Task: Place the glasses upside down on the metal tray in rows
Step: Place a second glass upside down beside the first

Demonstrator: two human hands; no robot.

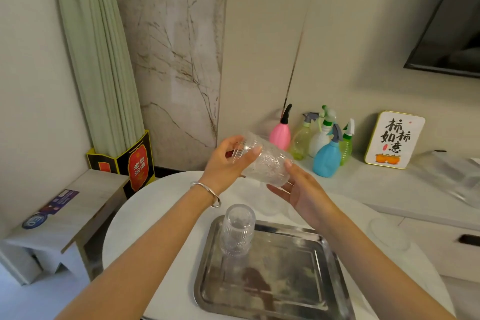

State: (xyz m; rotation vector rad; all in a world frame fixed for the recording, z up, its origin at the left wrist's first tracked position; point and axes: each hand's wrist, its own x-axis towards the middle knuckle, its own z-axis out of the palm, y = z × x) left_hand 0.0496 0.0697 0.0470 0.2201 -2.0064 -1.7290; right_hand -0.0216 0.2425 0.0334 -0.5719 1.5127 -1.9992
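1. Metal tray (pixel 298 291): rectangular, rounded corners, raised rim, polished reflective surface. It lies on a round white table (pixel 155 197).
2. Placed glass (pixel 237 231): clear, ribbed and embossed wall, thick base. It stands upside down, rim on the tray floor, in the far-left corner of the tray. It is the only item on the tray.
3. Held glass (pixel 265 161): clear, embossed with raised patterns, tapered body. It is in the air above and beyond the far edge of the tray, tilted nearly on its side, base toward the left, mouth toward the right.
4. Left hand (pixel 226 161): fingers wrapped around the base end of the held glass, thumb across its upper side. A silver bangle (pixel 207 193) sits on the wrist.
5. Right hand (pixel 296 187): palm up, supporting the mouth end of the held glass from below, thumb tip on the rim.
6. Beyond the tray, on a white ledge against the wall: plastic spray bottles (pixel 324 148) in pink, green, white and blue, grouped together; to their right, a framed sign (pixel 394 140) with black characters and orange fruit.
7. Left of the tray: a pale side table (pixel 78 205), a black-and-yellow box (pixel 135 161), and a pleated green curtain (pixel 98 73).
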